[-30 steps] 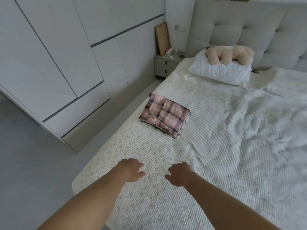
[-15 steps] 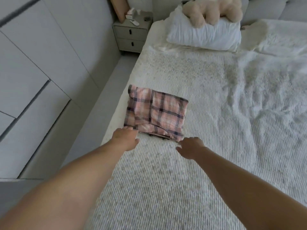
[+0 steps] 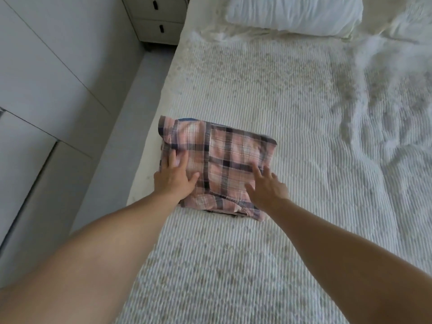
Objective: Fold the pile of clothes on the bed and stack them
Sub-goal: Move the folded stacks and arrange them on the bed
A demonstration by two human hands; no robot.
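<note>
A folded pink plaid garment [image 3: 233, 157] lies on top of a small stack near the left edge of the bed [image 3: 257, 265]; a blue edge of another piece peeks out at its far side. My left hand [image 3: 174, 177] rests flat on the garment's left part with fingers straight. My right hand [image 3: 266, 185] lies with spread fingers over the garment's near right part. Neither hand grips the cloth.
A white pillow [image 3: 294, 15] lies at the head of the bed. A grey nightstand [image 3: 156, 22] with two drawers stands beyond the bed's left corner. White wardrobe fronts [image 3: 46, 66] line the left side, with a narrow floor strip between them and the bed.
Both hands have moved forward from the bedspread onto the plaid garment. The view has come closer and tilted down over the stack.
</note>
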